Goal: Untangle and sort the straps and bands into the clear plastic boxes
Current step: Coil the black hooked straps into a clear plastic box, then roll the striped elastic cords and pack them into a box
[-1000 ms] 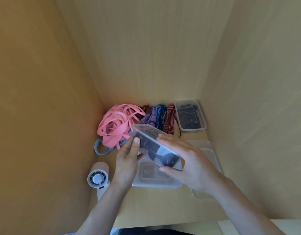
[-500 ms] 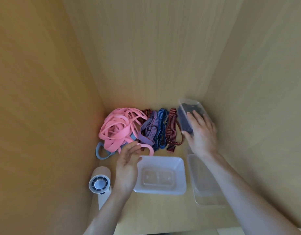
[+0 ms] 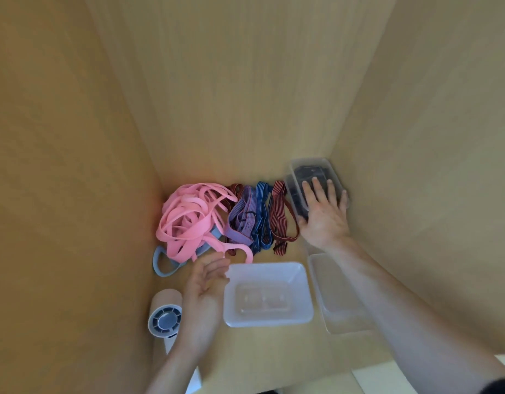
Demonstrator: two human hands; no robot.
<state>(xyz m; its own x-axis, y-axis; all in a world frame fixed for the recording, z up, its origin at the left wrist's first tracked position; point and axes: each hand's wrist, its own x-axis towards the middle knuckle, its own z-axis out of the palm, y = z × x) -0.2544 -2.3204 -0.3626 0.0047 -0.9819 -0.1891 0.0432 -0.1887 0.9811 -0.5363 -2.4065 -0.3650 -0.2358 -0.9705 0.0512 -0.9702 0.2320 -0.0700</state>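
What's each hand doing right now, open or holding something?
Left hand: open, holding nothing.
Right hand: open, pressing flat on the box of dark straps.

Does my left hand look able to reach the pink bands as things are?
Likely yes. The left hand hovers open and empty right at the near edge of the pink bands, with nothing between them; the clear box sits off to its side.

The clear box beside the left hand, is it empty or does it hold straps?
Empty. The clear box shows only its bare moulded bottom; the pink straps lie behind it, outside.
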